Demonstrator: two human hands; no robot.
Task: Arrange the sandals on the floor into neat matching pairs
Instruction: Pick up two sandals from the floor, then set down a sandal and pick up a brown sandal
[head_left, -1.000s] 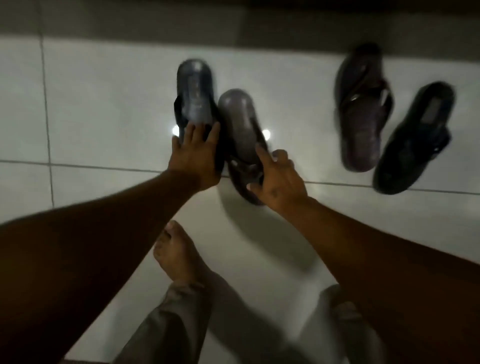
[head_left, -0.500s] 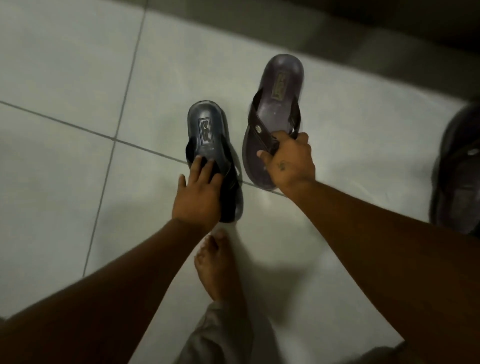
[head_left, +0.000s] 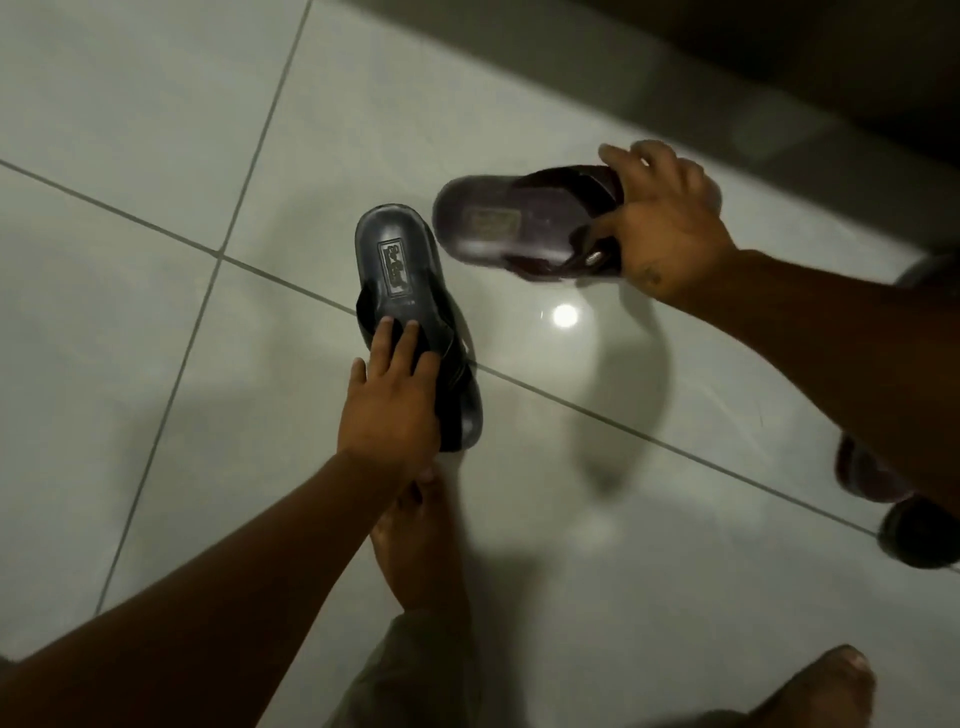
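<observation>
A black sandal (head_left: 400, 270) lies on the white tiled floor with its heel pointing away from me. My left hand (head_left: 389, 400) rests on its strap, fingers laid flat over it. A dark brown sandal (head_left: 498, 228) is lifted off the floor and turned sideways, heel to the left, blurred by motion. My right hand (head_left: 660, 228) grips it by the strap end. Two more dark sandals, one brown (head_left: 867, 478) and one black (head_left: 914, 535), show partly at the right edge, half hidden behind my right forearm.
My bare left foot (head_left: 415, 545) stands just behind the black sandal, and my right foot (head_left: 821, 686) is at the bottom right. A dark wall base (head_left: 675, 67) runs across the top right. A lamp reflection (head_left: 565, 315) glints on the tile (head_left: 156, 156).
My right hand has lifted the brown sandal, swung it to the right and turned it sideways. The left hand stays on the black sandal. The view has shifted slightly.
</observation>
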